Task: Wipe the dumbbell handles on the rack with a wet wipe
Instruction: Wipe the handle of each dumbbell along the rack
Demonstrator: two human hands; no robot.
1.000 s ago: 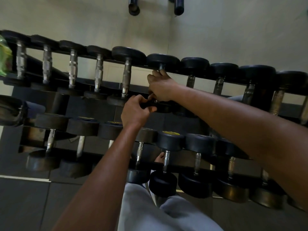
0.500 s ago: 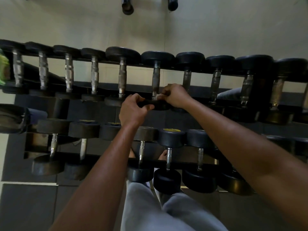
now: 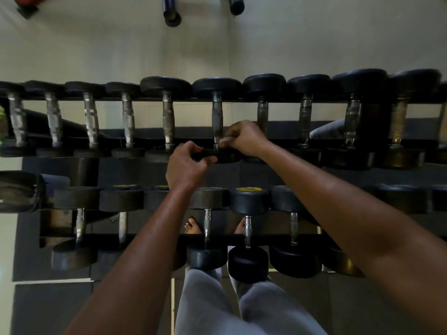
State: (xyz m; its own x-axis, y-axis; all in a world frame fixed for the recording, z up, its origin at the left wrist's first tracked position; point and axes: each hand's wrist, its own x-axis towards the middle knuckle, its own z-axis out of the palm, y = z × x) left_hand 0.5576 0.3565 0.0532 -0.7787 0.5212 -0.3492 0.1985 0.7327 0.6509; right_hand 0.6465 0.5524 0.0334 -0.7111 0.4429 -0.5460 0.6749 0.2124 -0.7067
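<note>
A two-tier black rack (image 3: 278,238) holds rows of dumbbells with metal handles and black heads. My right hand (image 3: 244,139) pinches a small white wet wipe (image 3: 225,140) against the near end of one upper-row handle (image 3: 217,118). My left hand (image 3: 185,166) grips the near black head (image 3: 225,157) of that same dumbbell, thumb on its rim. Other upper-row handles (image 3: 168,117) run left and right of it.
The lower tier carries more dumbbells, one with a yellow label (image 3: 249,189). My bare feet (image 3: 192,226) and grey trousers (image 3: 205,303) sit below the rack. A pale wall stands behind, with two dark tubes (image 3: 171,15) hanging at the top.
My right hand slid down the handle from its far end to the near end with the wipe. My left hand stayed on the near head.
</note>
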